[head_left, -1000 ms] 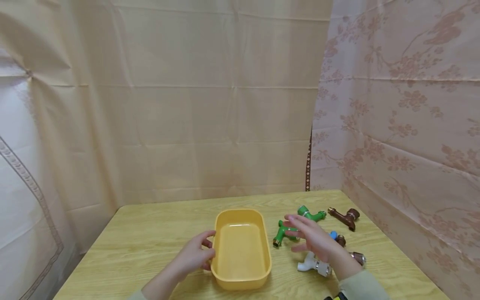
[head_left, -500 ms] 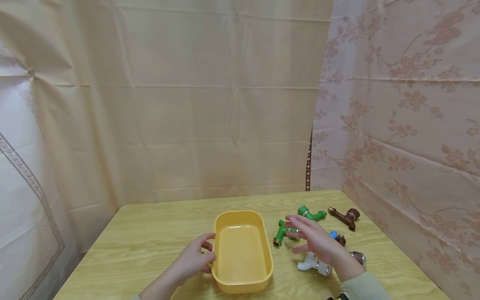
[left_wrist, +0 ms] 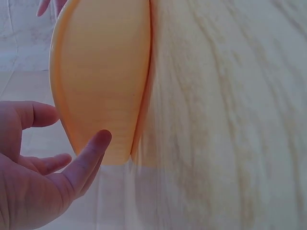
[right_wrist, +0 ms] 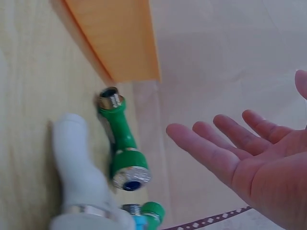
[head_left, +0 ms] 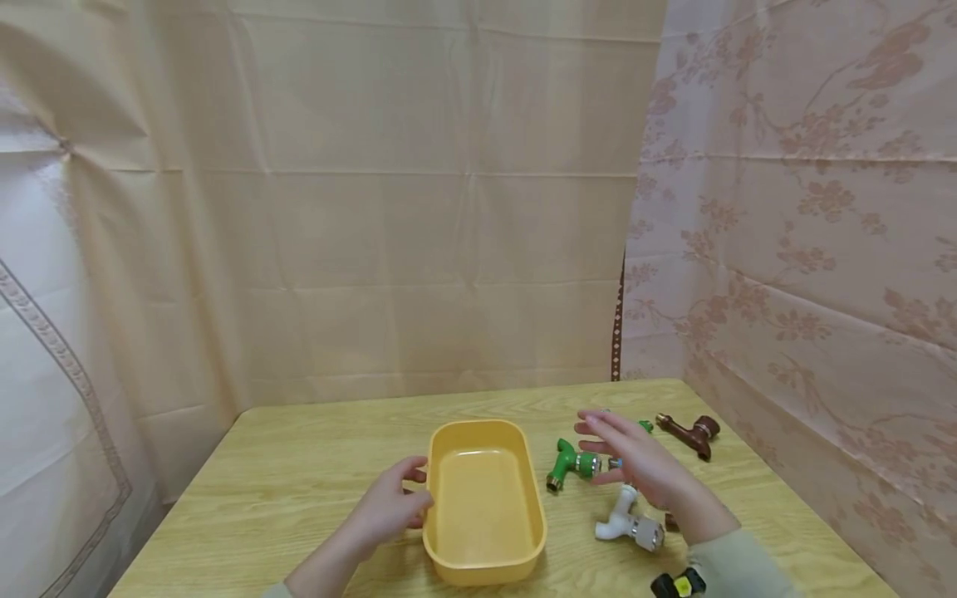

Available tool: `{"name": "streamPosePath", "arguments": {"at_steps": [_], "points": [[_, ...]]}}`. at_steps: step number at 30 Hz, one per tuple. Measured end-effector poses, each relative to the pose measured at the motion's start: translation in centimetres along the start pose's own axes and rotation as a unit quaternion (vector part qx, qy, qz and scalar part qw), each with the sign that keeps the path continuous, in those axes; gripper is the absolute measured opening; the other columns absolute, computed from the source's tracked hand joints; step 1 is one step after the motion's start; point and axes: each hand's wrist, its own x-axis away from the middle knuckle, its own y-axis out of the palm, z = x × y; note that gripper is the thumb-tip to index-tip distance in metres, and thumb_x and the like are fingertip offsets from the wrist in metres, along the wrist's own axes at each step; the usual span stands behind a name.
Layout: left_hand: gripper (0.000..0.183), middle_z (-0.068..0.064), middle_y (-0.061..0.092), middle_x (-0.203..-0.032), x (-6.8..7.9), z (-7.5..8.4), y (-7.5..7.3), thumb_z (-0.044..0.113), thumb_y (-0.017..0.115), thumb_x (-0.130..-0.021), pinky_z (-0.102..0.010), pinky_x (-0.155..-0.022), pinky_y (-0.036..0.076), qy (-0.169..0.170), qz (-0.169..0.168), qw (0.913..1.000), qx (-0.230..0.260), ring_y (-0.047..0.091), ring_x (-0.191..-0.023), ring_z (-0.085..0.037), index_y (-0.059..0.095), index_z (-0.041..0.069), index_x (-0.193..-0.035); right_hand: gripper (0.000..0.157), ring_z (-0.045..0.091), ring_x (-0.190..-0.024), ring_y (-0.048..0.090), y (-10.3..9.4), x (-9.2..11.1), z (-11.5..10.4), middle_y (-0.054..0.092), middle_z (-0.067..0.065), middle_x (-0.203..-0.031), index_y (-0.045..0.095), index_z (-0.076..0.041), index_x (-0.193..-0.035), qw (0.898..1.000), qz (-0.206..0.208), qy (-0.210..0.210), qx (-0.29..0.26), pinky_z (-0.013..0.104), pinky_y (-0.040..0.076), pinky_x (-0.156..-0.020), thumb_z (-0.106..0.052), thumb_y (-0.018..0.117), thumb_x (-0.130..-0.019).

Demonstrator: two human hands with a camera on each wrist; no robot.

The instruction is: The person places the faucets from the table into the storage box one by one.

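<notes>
A yellow plastic tray (head_left: 480, 507) stands on the table with nothing in it. My left hand (head_left: 389, 507) is at its left side, fingers loosely bent and fingertips right at the wall. In the left wrist view the fingers of that hand (left_wrist: 48, 177) are spread beside the tray's side (left_wrist: 103, 72). My right hand (head_left: 635, 453) hovers over the taps on the right, fingers extended and holding nothing. Nearest to it are a green tap (head_left: 566, 465) and a white tap (head_left: 622, 523). Another green tap (head_left: 645, 426) is mostly hidden behind this hand.
A dark brown tap (head_left: 689, 433) lies near the table's right edge. A blue part (head_left: 615, 463) peeks out under the right hand. A black item with a yellow patch (head_left: 679, 584) is by the right sleeve. Cloth curtains (head_left: 449, 208) hang behind the table.
My right hand has moved slightly up and to the right, uncovering more of the near green and white taps and covering the far green one. The left hand has barely moved.
</notes>
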Motion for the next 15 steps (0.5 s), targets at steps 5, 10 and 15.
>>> {"name": "streamPosePath", "arguments": {"at_steps": [5,10,15], "points": [[0.069,-0.023,0.055,-0.124,-0.4,0.0,0.0,0.000,0.064,-0.080,-0.037,-0.065,0.064,-0.001,0.000,1.0000,0.010,0.064,-0.089,-0.022,0.043,-0.010,-0.145,0.067,0.050,-0.142,0.032,-0.6,-0.2,-0.9,0.033,0.028,-0.157,0.034,-0.001,-0.155,0.998,0.017,-0.018,0.050,0.060,0.054,-0.096,-0.045,0.050,-0.106],[0.069,-0.023,0.054,-0.124,-0.7,0.0,0.0,0.000,0.062,-0.081,-0.037,-0.065,0.064,-0.004,-0.001,0.9997,0.024,0.063,-0.085,-0.022,0.042,-0.010,-0.146,0.065,0.046,-0.139,0.039,-0.9,-0.6,-1.9,0.044,0.023,-0.151,0.041,-0.006,-0.153,0.992,0.028,-0.026,0.123,0.058,0.056,-0.094,-0.047,0.055,-0.104],[0.070,-0.025,0.052,-0.124,-0.8,-0.3,-0.1,0.000,0.062,-0.080,-0.039,-0.065,0.065,-0.013,-0.005,0.9989,0.044,0.060,-0.081,-0.024,0.041,-0.011,-0.146,0.069,0.043,-0.133,0.047,-1.0,-1.4,-2.5,0.049,0.019,-0.147,0.043,-0.007,-0.151,0.985,0.035,-0.023,0.168,0.054,0.060,-0.089,-0.048,0.062,-0.099]]}}
